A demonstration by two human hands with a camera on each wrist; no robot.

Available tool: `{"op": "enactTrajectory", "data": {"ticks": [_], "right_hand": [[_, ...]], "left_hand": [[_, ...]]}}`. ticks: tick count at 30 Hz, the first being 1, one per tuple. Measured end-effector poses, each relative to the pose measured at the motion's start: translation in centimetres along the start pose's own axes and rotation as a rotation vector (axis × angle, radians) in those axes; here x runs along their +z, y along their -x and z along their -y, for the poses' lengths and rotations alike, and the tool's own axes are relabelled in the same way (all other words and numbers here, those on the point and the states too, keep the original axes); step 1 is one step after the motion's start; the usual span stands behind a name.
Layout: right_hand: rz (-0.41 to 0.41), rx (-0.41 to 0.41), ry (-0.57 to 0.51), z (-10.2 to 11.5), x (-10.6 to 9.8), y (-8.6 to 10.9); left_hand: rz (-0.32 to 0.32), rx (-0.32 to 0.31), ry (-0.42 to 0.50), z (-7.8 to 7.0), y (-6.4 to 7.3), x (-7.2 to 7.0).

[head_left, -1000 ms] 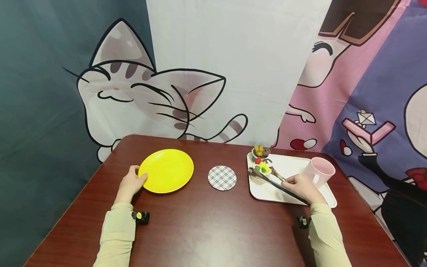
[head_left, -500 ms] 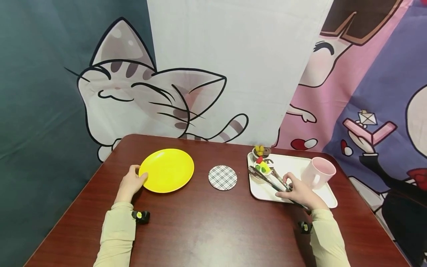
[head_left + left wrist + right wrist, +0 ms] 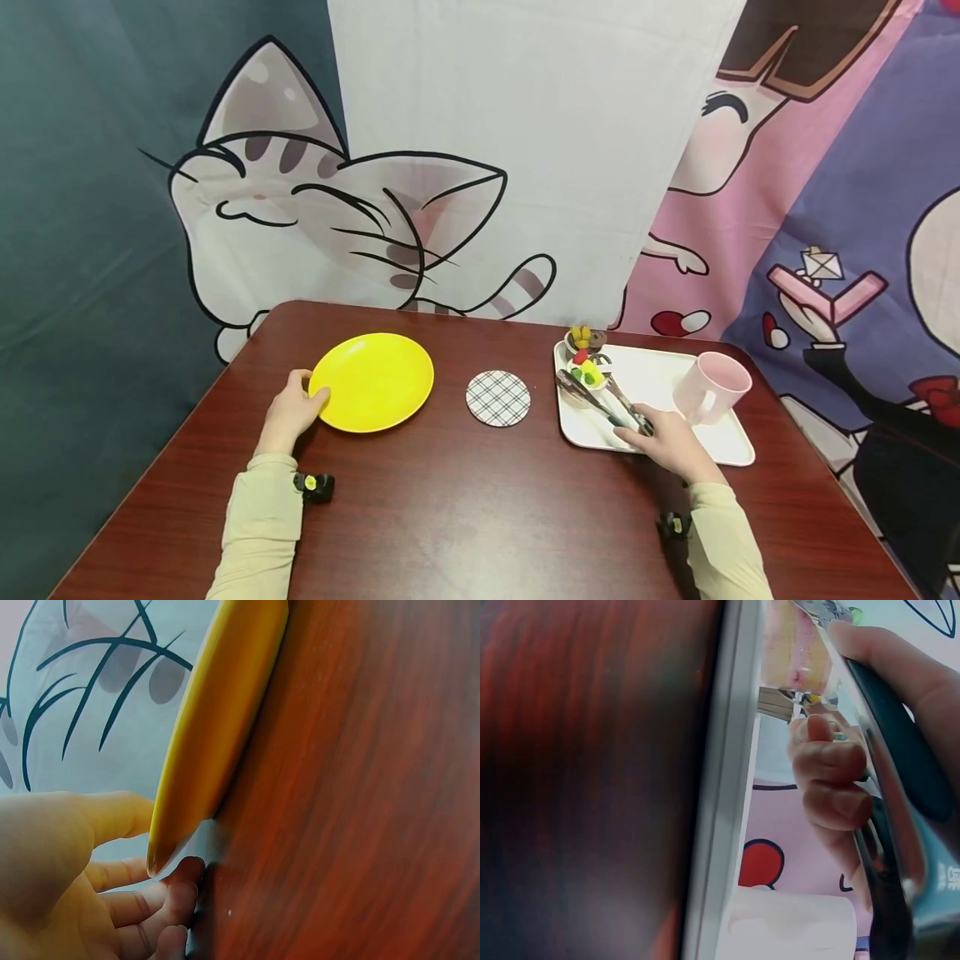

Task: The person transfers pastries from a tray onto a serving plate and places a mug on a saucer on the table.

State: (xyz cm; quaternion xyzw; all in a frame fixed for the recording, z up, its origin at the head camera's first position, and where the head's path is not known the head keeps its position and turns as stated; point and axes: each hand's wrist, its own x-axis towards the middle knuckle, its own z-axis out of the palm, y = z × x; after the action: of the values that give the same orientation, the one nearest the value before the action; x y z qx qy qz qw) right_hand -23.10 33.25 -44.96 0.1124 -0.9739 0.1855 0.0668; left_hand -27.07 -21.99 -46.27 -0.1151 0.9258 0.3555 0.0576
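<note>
In the head view my left hand [image 3: 291, 410] pinches the near-left rim of a round yellow plate [image 3: 372, 382]. The left wrist view shows the thumb over that rim and fingers beneath it. My right hand [image 3: 670, 442] holds metal tongs with dark handle grips [image 3: 900, 742], the thumb on one arm and curled fingers at the other. Over the white tray [image 3: 651, 371], the tongs' tips lie beside a dessert cup [image 3: 588, 373] topped with red, yellow and green pieces. A pink-and-yellow layered side of a dessert [image 3: 799, 645] shows in the right wrist view.
A pink mug [image 3: 711, 387] stands at the tray's right side. Behind the fruit-topped cup sits another cup [image 3: 581, 340] with a yellow and brown topping. Between plate and tray lies a round checked coaster [image 3: 498, 398]. A printed cloth hangs behind the table [image 3: 450, 508].
My right hand has shifted its hold on the tongs, loosening with fingers spread half a second ago and now closed around the handles, nearer the tray's front edge. The left hand stays at the plate.
</note>
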Motion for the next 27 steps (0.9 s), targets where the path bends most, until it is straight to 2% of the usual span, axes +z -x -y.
{"op": "enactTrajectory", "data": {"ticks": [5, 27], "right_hand": [[-0.041, -0.016, -0.007, -0.18, 0.25, 0.25], [-0.088, -0.033, -0.012, -0.66, 0.45, 1.02]], "left_hand": [[0.002, 0.002, -0.005, 0.15, -0.28, 0.11], [0.000, 0.000, -0.013, 0.11, -0.17, 0.29]]}}
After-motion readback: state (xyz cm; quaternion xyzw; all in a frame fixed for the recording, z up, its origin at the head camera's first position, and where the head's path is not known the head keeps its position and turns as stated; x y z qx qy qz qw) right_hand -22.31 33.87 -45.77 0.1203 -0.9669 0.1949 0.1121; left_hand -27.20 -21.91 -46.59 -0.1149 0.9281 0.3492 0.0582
